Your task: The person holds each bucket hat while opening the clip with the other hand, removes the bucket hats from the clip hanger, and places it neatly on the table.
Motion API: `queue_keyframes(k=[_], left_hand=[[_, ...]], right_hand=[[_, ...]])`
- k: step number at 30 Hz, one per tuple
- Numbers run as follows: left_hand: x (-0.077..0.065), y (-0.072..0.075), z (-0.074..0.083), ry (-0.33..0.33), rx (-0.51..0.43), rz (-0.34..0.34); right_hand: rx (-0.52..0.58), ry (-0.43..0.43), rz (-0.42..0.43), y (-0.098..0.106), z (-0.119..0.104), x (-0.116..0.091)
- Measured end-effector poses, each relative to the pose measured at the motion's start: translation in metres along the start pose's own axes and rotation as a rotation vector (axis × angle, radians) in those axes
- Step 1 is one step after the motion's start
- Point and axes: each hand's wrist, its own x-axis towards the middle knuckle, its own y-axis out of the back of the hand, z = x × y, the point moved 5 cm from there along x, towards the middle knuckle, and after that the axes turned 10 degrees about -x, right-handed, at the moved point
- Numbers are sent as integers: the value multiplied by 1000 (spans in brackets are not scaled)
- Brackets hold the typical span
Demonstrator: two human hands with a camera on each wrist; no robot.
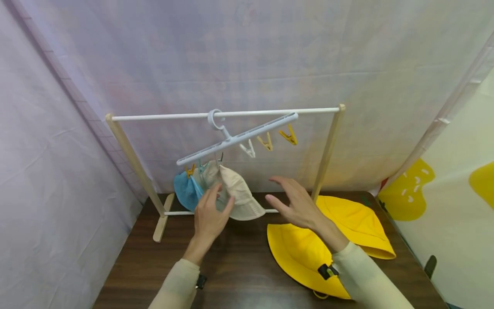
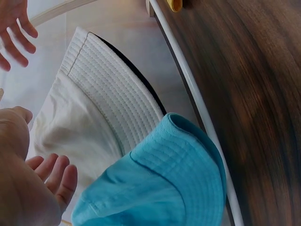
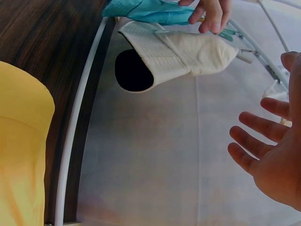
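A pale blue clip hanger (image 1: 247, 136) hooks over the rack's top bar and tilts, its left end lower. From that end hang a blue bucket hat (image 1: 184, 191), under an orange clip (image 1: 190, 171), and a cream bucket hat (image 1: 241, 195) beside it. My left hand (image 1: 210, 214) is in front of the cream hat, fingers loosely bent and holding nothing; whether it touches the fabric I cannot tell. Apart from the hats, my right hand (image 1: 297, 204) is in the air with spread fingers, also seen as the right hand (image 3: 277, 146) in the right wrist view.
A white and wood rack (image 1: 133, 159) stands on the dark wooden table (image 1: 239, 266). White, beige and yellow clips (image 1: 288, 135) dangle from the hanger's raised right side. Two yellow hats (image 1: 293, 253) lie at the right, partly behind my right forearm. Pale curtains (image 1: 231, 56) hang behind.
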Motion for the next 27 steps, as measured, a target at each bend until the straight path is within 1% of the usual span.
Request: queue_keyframes(k=[6, 13, 21, 27], left_hand=[[2, -4, -4, 45, 39, 30], [6, -5, -9, 46, 67, 67], [12, -6, -11, 40, 83, 60], [14, -5, -10, 41, 78, 75]], right_hand=[[8, -2, -5, -1, -4, 6], [8, -4, -26, -2, -8, 11], [19, 9, -40, -1, -13, 17], [24, 28, -37, -1, -18, 21]])
